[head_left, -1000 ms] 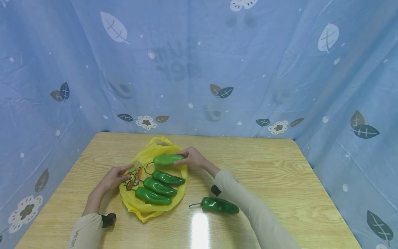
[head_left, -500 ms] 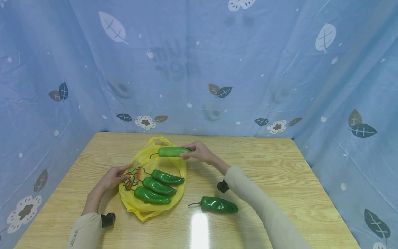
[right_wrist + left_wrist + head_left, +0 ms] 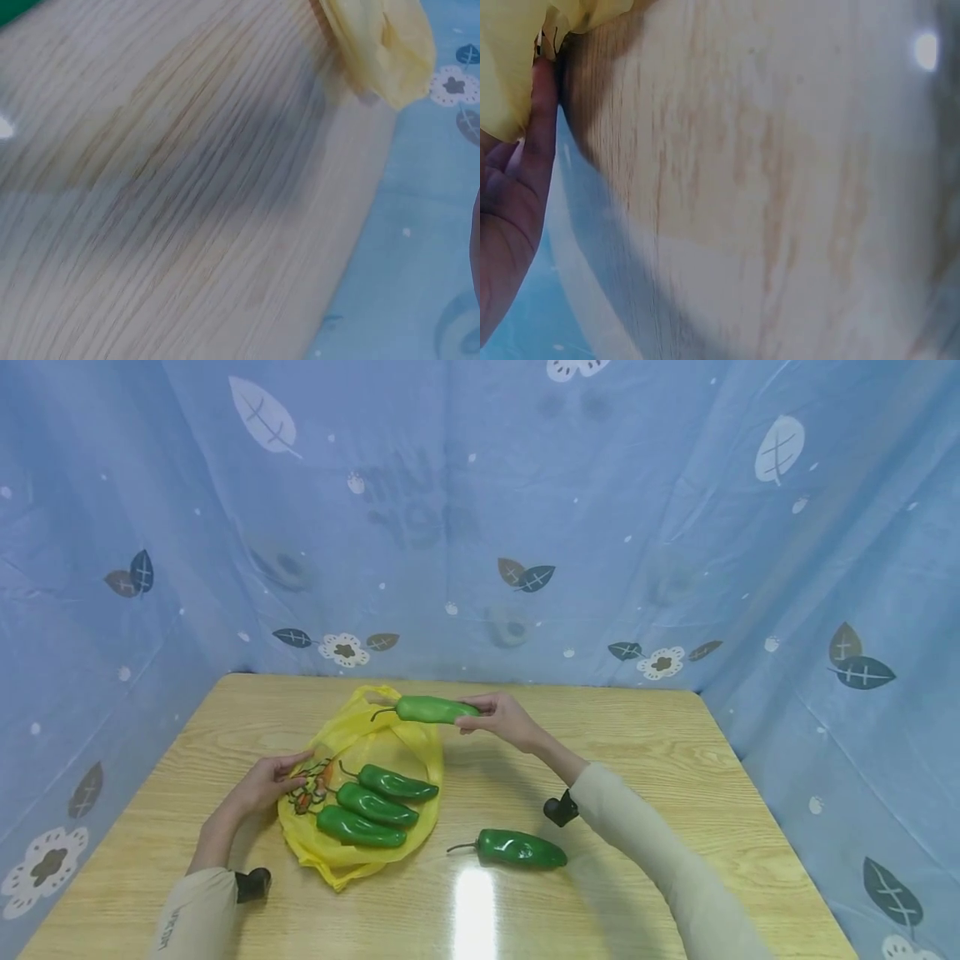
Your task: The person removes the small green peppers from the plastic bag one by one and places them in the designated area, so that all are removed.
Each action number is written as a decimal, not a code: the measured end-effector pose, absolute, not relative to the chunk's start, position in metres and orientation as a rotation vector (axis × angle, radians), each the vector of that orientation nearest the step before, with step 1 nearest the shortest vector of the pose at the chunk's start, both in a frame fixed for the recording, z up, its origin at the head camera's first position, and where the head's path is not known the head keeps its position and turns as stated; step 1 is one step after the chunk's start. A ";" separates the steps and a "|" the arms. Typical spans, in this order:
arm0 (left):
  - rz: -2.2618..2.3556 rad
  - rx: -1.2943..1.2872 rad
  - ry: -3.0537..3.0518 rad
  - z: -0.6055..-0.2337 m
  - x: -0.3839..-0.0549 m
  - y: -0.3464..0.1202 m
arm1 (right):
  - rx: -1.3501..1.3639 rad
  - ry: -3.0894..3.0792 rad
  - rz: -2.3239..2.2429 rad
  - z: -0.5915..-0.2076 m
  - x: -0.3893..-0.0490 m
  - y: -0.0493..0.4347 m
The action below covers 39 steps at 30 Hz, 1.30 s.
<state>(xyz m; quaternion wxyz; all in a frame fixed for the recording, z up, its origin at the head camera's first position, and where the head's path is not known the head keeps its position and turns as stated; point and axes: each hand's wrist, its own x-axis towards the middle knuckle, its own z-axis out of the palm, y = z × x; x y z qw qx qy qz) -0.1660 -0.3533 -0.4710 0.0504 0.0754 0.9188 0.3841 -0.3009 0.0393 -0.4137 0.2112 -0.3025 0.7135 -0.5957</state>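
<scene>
My right hand (image 3: 510, 720) pinches the blunt end of a light green chili pepper (image 3: 429, 710), whose curved stem points left, over the far edge of a yellow plastic bag (image 3: 352, 865). On the bag, side by side, lie three darker green chili peppers (image 3: 367, 805) with their stems to the left. At the bag's left edge my left hand (image 3: 264, 785) grips the rim between thumb and fingers, beside a patch of orange and black pattern (image 3: 306, 783). In the left wrist view, fingers (image 3: 544, 127) run up against the yellow bag.
Another dark green chili pepper (image 3: 521, 849) lies on the wooden table (image 3: 645, 743), right of the bag. A blue patterned curtain (image 3: 465, 527) encloses the back and sides. Black wrist cameras (image 3: 561, 808) sit on both sleeves.
My right hand has lifted the light green chili pepper off the bag, moving it away from me and to the right. My left hand has stayed at the bag's left edge.
</scene>
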 end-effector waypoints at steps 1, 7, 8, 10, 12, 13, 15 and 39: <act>1.163 0.242 2.802 -0.471 -0.166 -0.353 | -0.842 1.984 -1.660 -0.413 -0.300 0.042; 1.125 0.248 2.834 -0.471 -0.166 -0.353 | -0.844 2.003 -1.663 -0.412 -0.296 0.059; 1.118 0.247 2.837 -0.472 -0.166 -0.353 | -0.841 2.022 -1.653 -0.413 -0.295 0.061; 1.116 0.251 2.833 -0.472 -0.166 -0.353 | -0.833 2.042 -1.649 -0.413 -0.295 0.066; 1.122 0.250 2.827 -0.471 -0.166 -0.353 | -0.832 2.062 -1.641 -0.414 -0.294 0.071; 1.125 0.250 2.824 -0.471 -0.166 -0.353 | -0.838 2.069 -1.638 -0.414 -0.294 0.073; 1.129 0.251 2.822 -0.471 -0.166 -0.352 | -0.843 2.067 -1.647 -0.414 -0.294 0.078; 1.163 0.261 2.809 -0.472 -0.165 -0.353 | -0.778 2.088 -1.679 -0.410 -0.283 0.126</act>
